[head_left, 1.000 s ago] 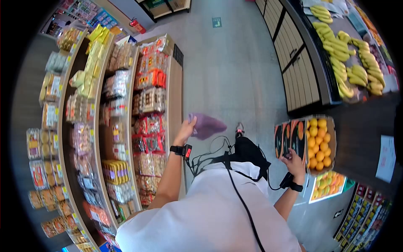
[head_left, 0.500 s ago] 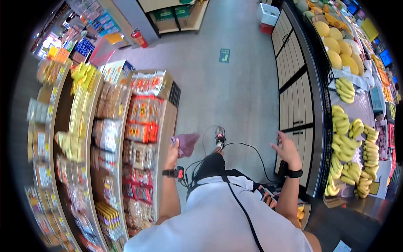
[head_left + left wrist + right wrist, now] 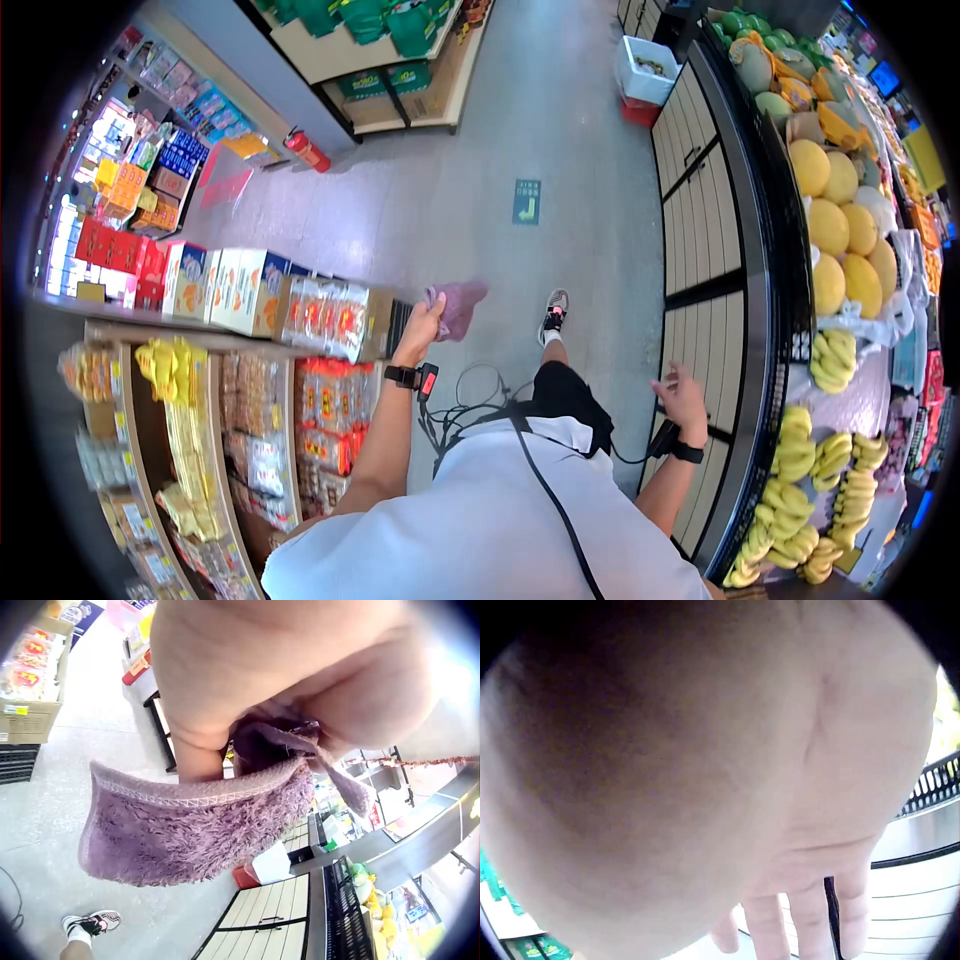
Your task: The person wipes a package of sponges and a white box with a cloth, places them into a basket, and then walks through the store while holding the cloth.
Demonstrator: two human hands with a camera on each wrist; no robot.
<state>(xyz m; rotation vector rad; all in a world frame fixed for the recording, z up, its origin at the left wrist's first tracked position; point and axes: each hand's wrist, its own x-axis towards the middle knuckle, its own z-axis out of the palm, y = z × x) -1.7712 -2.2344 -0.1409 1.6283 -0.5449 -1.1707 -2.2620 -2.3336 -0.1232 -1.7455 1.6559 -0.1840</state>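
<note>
In the head view my left hand grips a purple cloth, which sticks out from the fingers over the grey floor. The left wrist view shows the fuzzy face and stitched edge of this cloth, bunched and folded where the hand holds it. My right hand hangs in front of the pale slatted cabinet with nothing in it. From the right wrist, the palm appears with relaxed, slightly spread fingers.
On the left stands a shelf unit of packaged snacks, with boxes behind it. Melons and bananas fill the produce stand at right. Farther ahead are a white bin and a fire extinguisher. Cables hang near my waist.
I have walked forward along the aisle, and the shelves and fruit have slid back past me. The right hand has left the dark-printed carton by the oranges. My left hand still holds the cloth.
</note>
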